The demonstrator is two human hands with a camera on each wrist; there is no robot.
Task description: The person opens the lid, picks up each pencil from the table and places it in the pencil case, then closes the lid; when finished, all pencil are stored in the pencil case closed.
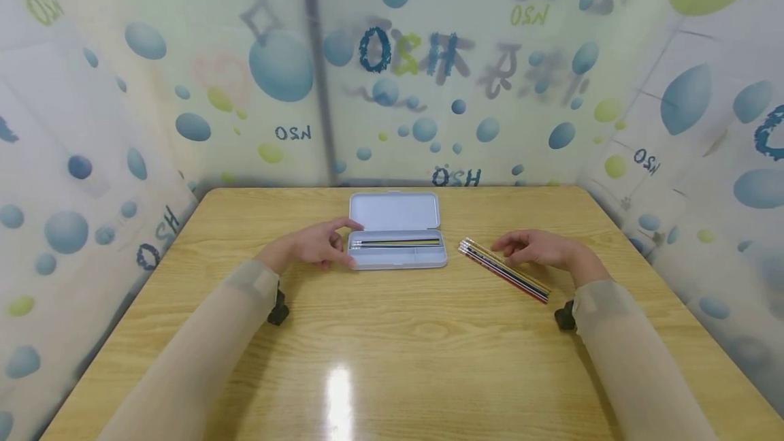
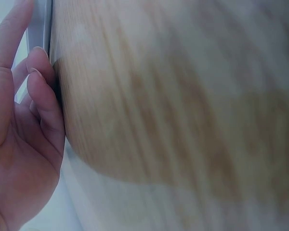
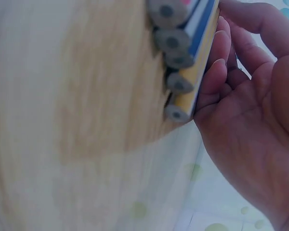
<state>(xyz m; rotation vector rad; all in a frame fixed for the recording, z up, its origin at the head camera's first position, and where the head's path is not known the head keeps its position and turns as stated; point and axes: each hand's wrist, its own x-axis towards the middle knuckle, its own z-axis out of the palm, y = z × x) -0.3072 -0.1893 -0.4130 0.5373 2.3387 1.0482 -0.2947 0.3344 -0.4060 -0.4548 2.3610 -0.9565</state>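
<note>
A pale blue pencil case point(image 1: 398, 265) lies on the table with its lid point(image 1: 395, 211) raised at the back. Several pencils point(image 1: 398, 243) lie lengthwise in its rear compartment. My left hand point(image 1: 315, 243) is at the case's left end, index finger extended by the hinge and thumb at the front corner; the other fingers bend inward. To the right, a slanted row of unsharpened pencils point(image 1: 505, 271) rests on the table, with gold, dark and red barrels. My right hand point(image 1: 539, 249) touches its far side, fingers loosely bent; the right wrist view shows flat pencil ends point(image 3: 172, 41) beside the fingers.
The wooden table point(image 1: 416, 346) runs back to a patterned curtain wall point(image 1: 380, 141). Similar sheets stand at the left and right. Dark devices are on both wrists, and a light glare point(image 1: 339, 400) shows near the table's front.
</note>
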